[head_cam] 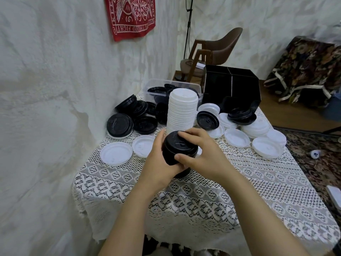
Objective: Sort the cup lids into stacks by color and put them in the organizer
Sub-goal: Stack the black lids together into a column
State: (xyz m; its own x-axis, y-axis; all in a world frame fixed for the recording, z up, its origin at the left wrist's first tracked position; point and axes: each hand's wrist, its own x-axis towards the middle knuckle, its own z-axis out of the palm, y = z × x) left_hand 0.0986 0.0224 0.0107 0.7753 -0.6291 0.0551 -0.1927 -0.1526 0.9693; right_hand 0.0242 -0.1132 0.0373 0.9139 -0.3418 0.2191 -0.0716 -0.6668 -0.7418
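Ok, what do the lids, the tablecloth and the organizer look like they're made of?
Both black lids and white lids: thin moulded plastic, faint sheen, embossed detail. The tablecloth: white lace, probably cotton; open holes show dark underneath. The organizer: smooth glossy black, likely acrylic or plastic; thin flat panels.

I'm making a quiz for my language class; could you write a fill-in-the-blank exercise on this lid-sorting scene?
1. The left hand and right hand grip a lid stack coloured ____.
2. The tall stack standing just behind it is ____.
3. The red cloth hangs on the ____.
Missing words: black; white; wall.
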